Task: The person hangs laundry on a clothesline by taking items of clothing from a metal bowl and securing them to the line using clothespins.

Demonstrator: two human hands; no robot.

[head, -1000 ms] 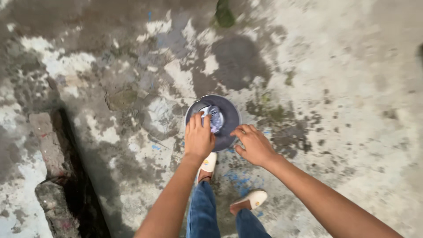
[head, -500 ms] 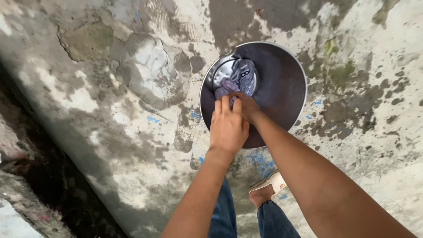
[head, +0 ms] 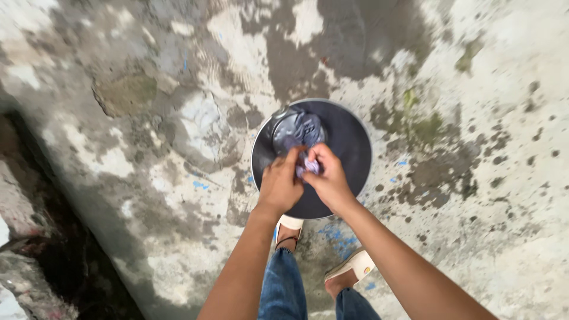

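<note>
One wet cloth (head: 299, 133), grey-lilac and crumpled, sits at 10 o'clock inside one round metal basin (head: 349, 139). Left hand (head: 280, 185) and right hand (head: 328, 178) pinch a bunched end of it, fingers closed. Two cream sandals (head: 349, 266) at 6 o'clock; stained concrete floor (head: 474, 178) open around; drain channel (head: 41, 249) at 8 o'clock.

My left hand (head: 280, 186) and right hand (head: 328, 178) pinch a purple-grey cloth (head: 309, 166) between them | over a round metal basin (head: 349, 142) | more cloth bunched inside it | basin on stained concrete floor (head: 178, 178) | my sandals (head: 349, 268) just below.
</note>
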